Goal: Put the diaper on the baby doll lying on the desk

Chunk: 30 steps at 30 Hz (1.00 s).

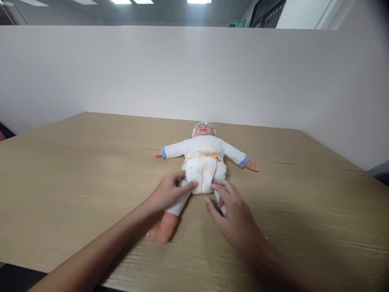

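Note:
A baby doll (175, 149) in a white outfit with blue cuffs and a lettered white cap lies on its back, arms spread. A white diaper (202, 175) covers its hips over white trousers, with an orange print at the waist. My left hand (168, 192) grips the diaper's edge at the left, thumb on the front and forefinger at the side; its other fingers are hidden. At the right leg opening, my right hand (235, 213) touches the diaper with its fingertips, thumb held apart. That hand hides most of the doll's leg on the right.
The doll rests on a wood-grain table (91, 182) with thin seams across it. A white partition (182, 73) rises behind the table and along its right side. A dark object (381, 172) shows beyond the right edge.

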{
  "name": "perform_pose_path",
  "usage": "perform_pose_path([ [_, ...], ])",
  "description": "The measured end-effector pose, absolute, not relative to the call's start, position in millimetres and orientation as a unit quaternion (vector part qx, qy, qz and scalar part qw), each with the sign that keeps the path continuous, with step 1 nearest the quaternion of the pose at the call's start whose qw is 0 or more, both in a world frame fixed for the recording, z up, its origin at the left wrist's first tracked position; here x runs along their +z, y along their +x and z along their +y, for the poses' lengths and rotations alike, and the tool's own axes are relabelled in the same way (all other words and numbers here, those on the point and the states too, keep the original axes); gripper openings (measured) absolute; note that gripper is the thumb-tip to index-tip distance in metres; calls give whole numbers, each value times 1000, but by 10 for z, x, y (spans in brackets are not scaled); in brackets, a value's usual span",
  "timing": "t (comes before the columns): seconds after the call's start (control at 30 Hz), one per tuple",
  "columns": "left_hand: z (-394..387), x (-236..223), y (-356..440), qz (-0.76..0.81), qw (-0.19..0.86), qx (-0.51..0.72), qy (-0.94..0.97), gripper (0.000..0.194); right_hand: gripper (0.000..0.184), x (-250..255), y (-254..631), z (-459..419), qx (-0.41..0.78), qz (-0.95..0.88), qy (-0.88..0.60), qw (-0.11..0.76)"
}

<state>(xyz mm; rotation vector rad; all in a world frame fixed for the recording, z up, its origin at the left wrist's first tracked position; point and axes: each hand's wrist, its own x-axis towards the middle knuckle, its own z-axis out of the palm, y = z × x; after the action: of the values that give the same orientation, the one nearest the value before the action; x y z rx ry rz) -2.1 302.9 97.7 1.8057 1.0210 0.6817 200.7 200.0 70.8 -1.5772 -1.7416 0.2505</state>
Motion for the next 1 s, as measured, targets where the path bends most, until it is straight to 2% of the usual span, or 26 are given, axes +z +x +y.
perform_pose_path([
  [0.2,2977,905,10,378,474,326,725,33,32,729,2008,2022,91,-697,-624,341],
  [0.3,2962,918,17,377,492,333,710,34,36,742,2005,2054,128,-659,-658,342],
  [0.43,2969,891,18,365,569,358,644,39,35,753,2031,2107,212,-581,-665,419],
  [0.57,2971,827,8,353,642,382,563,38,46,760,2099,2128,221,-536,-656,482],
  [0.7,2960,785,0,349,631,385,576,37,49,777,2179,2096,213,-502,-694,469],
  [0.83,2941,763,5,352,623,368,594,40,42,831,2220,2063,204,-502,-719,435],
  [1.0,2893,783,14,361,562,376,642,39,43,909,2220,2054,203,-506,-727,418],
])
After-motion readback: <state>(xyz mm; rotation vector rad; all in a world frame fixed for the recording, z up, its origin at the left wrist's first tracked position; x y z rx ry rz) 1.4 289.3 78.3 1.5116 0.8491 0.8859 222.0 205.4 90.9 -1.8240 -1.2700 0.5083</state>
